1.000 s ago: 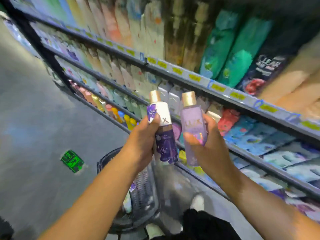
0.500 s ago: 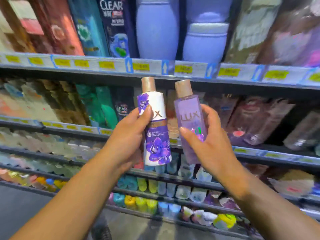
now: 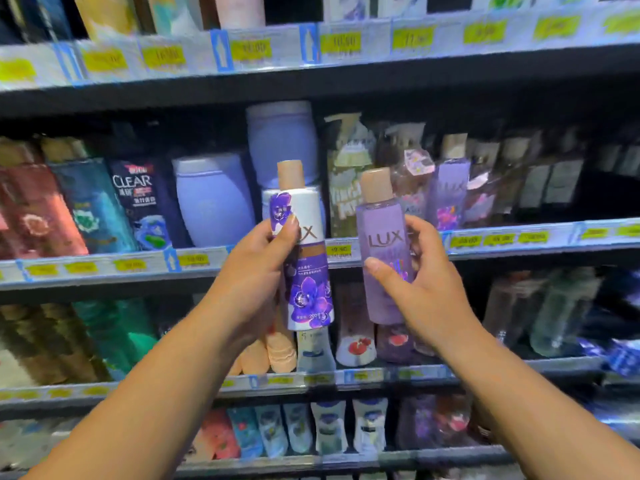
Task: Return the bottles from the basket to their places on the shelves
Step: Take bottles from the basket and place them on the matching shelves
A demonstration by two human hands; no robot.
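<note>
My left hand (image 3: 254, 275) grips a white and purple Lux bottle (image 3: 306, 271) with a purple flower and a tan cap, held upright. Beside it, my right hand (image 3: 420, 289) grips a clear lilac Lux bottle (image 3: 382, 244) with a tan cap, also upright. Both bottles are held up in front of the middle shelf (image 3: 104, 268). A similar lilac Lux bottle (image 3: 450, 192) stands on that shelf just behind and right of my right hand. The basket is out of view.
Shelves packed with bottles fill the view. Two big pale blue bottles (image 3: 214, 199) and a dark Clear bottle (image 3: 138, 199) stand on the middle shelf to the left. Yellow price tags (image 3: 249, 50) line the shelf edges. Small bottles (image 3: 329, 431) fill the lower shelves.
My view has swung from the aisle floor and basket up to face the shelves. Both hands have kept their bottles and hold them upright, a little farther apart.
</note>
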